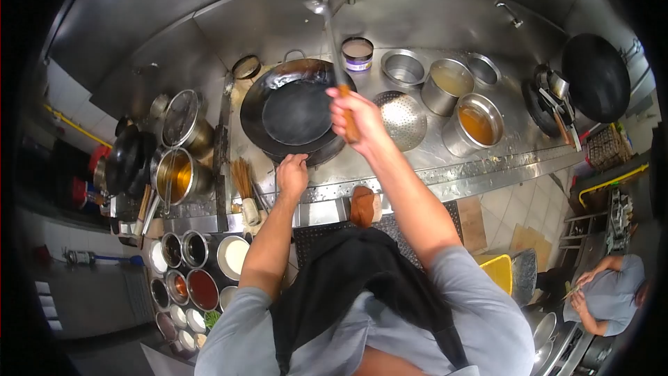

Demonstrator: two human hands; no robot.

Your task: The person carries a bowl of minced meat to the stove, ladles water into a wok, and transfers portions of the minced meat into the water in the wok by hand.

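Note:
My right hand [356, 120] is closed around the wooden handle of a ladle [331, 38]. The ladle is raised over the right side of a black wok [296, 115], its bowl up near the steel back wall. At the wok's near rim, my left hand [292, 175] has its fingers curled on the edge; the exact grip is partly hidden. Inside the wok I see only a dark, bare surface. A perforated steel strainer [400, 122] lies just right of my right hand. Behind it stands an open can [358, 54] with a purple label.
Steel pots with yellowish [452, 78] and orange liquid [479, 124] stand to the right. A pot of golden liquid [175, 175], a bamboo brush [242, 179] and several seasoning containers [203, 289] are at left. Another person [612, 296] works at far right.

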